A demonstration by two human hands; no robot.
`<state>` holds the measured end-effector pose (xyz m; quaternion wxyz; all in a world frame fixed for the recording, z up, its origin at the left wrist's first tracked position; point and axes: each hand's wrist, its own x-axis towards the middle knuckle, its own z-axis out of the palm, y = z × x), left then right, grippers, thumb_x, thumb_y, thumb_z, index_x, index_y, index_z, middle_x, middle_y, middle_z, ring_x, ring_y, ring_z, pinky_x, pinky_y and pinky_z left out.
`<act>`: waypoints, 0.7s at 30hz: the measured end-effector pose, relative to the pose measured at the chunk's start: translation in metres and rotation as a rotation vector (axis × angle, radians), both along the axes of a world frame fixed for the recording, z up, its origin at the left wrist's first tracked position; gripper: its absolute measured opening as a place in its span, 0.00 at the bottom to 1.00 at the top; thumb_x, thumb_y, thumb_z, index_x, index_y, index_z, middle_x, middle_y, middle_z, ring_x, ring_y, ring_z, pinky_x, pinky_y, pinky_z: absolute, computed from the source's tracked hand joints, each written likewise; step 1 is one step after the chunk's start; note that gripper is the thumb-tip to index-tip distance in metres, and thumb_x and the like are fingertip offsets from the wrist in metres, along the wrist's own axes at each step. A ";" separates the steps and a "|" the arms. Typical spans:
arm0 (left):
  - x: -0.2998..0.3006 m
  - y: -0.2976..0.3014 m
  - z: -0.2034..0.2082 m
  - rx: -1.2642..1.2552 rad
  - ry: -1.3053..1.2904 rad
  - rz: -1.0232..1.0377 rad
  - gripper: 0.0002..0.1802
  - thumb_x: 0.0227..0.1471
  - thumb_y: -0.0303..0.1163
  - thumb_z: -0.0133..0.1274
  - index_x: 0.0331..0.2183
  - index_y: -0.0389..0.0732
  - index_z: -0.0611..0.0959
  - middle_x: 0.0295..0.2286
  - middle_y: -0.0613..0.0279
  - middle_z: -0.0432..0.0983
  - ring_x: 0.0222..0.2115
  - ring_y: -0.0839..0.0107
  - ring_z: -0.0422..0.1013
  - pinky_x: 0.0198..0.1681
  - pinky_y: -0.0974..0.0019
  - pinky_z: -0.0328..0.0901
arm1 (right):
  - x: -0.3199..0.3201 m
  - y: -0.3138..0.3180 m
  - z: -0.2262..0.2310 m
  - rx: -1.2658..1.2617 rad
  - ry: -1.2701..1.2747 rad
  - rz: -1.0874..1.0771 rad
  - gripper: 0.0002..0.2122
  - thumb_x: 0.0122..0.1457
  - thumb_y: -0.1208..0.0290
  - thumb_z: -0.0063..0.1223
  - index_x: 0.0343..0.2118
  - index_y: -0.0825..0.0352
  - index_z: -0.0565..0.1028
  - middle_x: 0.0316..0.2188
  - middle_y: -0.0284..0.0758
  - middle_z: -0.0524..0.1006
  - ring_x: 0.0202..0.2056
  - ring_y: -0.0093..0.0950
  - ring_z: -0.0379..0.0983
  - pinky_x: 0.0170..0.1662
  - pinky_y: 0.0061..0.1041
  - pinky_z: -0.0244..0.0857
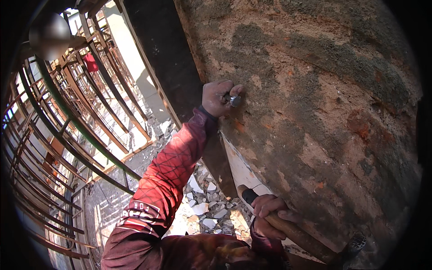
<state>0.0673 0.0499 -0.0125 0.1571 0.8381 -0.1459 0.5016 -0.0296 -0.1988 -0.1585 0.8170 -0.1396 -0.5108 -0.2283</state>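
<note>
My left hand [218, 98], on a raised and outstretched arm, is closed round a metal chisel [235, 101] at the left edge of a rough wall [310, 99]. Only the chisel's shiny round end shows; its other end is hidden. Lower right, my right hand [269, 215] grips a hammer [303, 237] by its wooden handle. Black wrapping circles the handle near its butt. The hammer's dark metal head lies toward the lower right, partly in shadow, apart from the chisel.
Beside the wall's left edge stands a dark upright panel [166, 54]. Broken tile and plaster rubble [209, 209] covers the ground below. Curved metal bars [67, 108] stand at the left, with a red cloth [90, 62] among them.
</note>
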 end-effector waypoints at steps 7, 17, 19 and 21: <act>-0.010 -0.003 0.012 0.229 -0.104 -0.125 0.18 0.50 0.33 0.55 0.15 0.38 0.69 0.13 0.56 0.60 0.14 0.56 0.62 0.18 0.59 0.56 | -0.017 -0.018 0.006 -0.411 0.326 -0.011 0.25 0.58 0.48 0.49 0.47 0.65 0.61 0.20 0.38 0.69 0.19 0.27 0.66 0.22 0.26 0.65; 0.011 0.001 0.044 -0.100 -0.141 0.025 0.21 0.54 0.45 0.51 0.18 0.41 0.77 0.18 0.53 0.71 0.20 0.52 0.69 0.23 0.55 0.62 | -0.030 -0.067 0.100 0.094 0.035 -0.281 0.29 0.53 0.38 0.47 0.29 0.67 0.63 0.21 0.30 0.59 0.22 0.25 0.61 0.29 0.28 0.60; 0.013 -0.001 0.047 -0.082 -0.175 -0.008 0.21 0.55 0.45 0.51 0.18 0.41 0.76 0.17 0.53 0.70 0.20 0.53 0.69 0.23 0.55 0.62 | -0.028 -0.044 0.111 0.263 -0.050 -0.294 0.30 0.52 0.36 0.46 0.28 0.66 0.61 0.21 0.29 0.57 0.23 0.24 0.59 0.30 0.28 0.59; 0.006 0.011 0.037 -0.071 -0.141 0.059 0.21 0.55 0.45 0.51 0.18 0.41 0.76 0.17 0.53 0.70 0.20 0.52 0.69 0.23 0.55 0.63 | -0.023 0.025 0.112 0.279 0.145 -0.458 0.23 0.59 0.39 0.36 0.35 0.59 0.58 0.20 0.32 0.61 0.17 0.24 0.60 0.20 0.26 0.62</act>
